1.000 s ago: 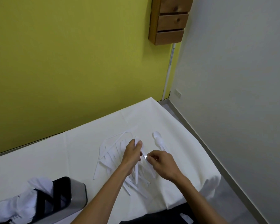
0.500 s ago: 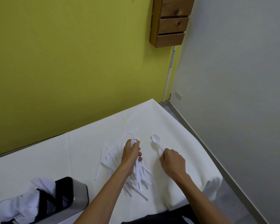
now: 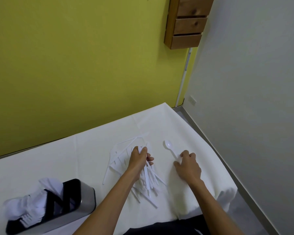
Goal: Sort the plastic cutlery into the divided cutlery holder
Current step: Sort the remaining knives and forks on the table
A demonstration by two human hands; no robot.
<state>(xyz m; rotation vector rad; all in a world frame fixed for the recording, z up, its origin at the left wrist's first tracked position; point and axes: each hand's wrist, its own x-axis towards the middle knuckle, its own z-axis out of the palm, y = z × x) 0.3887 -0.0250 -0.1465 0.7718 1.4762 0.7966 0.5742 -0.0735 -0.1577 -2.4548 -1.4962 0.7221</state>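
Centrally over the table (image 3: 92, 150), gripping a fanned bundle (image 3: 148, 179) of white plastic cutlery in the left hand (image 3: 139, 160), curled tight round it, with the handles pointing back toward the body. Just beneath and to the left, a loose pile (image 3: 120, 155) of more pieces spread on the white cloth. Pinching the handle end of a lone spoon (image 3: 169, 145) with the right hand (image 3: 187, 164), just beside the pile, bowl end lying away on the cloth. Down at lower left, well apart: a steel holder (image 3: 87, 197) with black dividers, holding white pieces (image 3: 29, 207). High on the yellow-green wall (image 3: 75, 65), a wooden rack (image 3: 188, 22).
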